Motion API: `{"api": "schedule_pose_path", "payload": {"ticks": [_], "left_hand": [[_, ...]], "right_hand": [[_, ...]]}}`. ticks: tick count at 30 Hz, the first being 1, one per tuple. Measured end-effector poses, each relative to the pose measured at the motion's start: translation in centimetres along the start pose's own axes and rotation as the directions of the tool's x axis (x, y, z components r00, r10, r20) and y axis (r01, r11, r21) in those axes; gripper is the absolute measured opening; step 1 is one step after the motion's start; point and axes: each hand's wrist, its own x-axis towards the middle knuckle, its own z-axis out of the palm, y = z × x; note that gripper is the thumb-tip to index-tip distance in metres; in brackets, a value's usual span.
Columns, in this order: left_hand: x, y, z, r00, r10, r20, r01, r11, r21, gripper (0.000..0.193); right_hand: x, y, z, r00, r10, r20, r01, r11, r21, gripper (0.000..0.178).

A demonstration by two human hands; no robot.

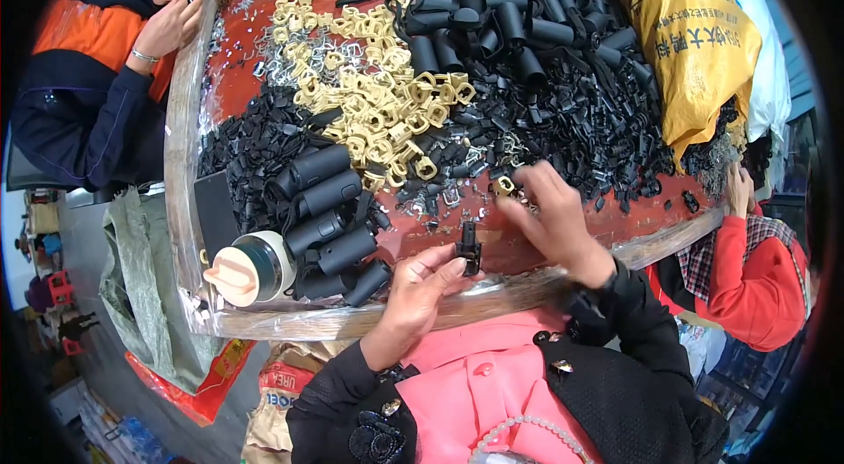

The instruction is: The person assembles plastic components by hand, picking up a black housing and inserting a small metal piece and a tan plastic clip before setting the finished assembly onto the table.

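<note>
Far left, a co-worker's hands [172, 14] are over the edge of the worktop [409, 235], on something small and dark, too small to tell. Then a lidded cup [236, 276] near the corner, and black cylinders [323, 192] heaped just beyond it. Beige ring pieces [378, 95] spread right of those, look like light, rigid plastic, probably easy to pick by the rim.

Left hand [415, 290]: pinching the black fitting [469, 250] upright between thumb and fingers, just above the near edge. Fitting reads as small, light, stiff moulded plastic; glossy lower part may be a bit slick. Best hold is the sides low down, as now, upper end clear. Thin bits up top could snap if levered; body shouldn't mind a firm pinch.

Right of it, a single beige piece [505, 186] sits at the fingertips of the right hand [556, 216]. That hand is blurred, thumb and fingers curved around the piece; can't tell if it's gripped or only touched. Small black parts [571, 126] piled beyond, yellow sack [703, 33] at far right
</note>
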Motion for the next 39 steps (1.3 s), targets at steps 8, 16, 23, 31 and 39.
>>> {"api": "schedule_pose_path", "payload": {"ticks": [8,16,23,31,39], "left_hand": [[0.4,0.1,0.2,0.999,-0.042,-0.001,0.041,0.997,-0.065,0.027],[0.1,-0.1,0.7,0.996,-0.078,0.036,0.078,0.997,0.015,0.029],[-0.2,-0.5,0.2,0.994,-0.070,0.080,0.072,0.997,-0.027,0.027],[0.5,-0.2,0.1,0.994,-0.091,0.062,0.092,0.996,-0.018,0.023],[0.6,0.2,-0.5,0.997,-0.069,-0.017,0.069,0.998,-0.003,0.016]], "right_hand": [[-0.2,2.1,-0.9,0.935,0.172,0.311,-0.310,0.823,0.476,0.012],[0.0,-0.5,-1.8,0.885,-0.264,0.385,-0.026,0.795,0.606,0.015],[0.3,-1.6,-2.4,0.823,-0.291,0.489,-0.031,0.835,0.549,0.012],[0.1,-2.3,-1.8,0.878,-0.091,0.469,-0.157,0.872,0.463,0.011],[0.6,4.2,-0.8,0.981,-0.083,0.173,0.142,0.920,-0.366,0.017]]}}
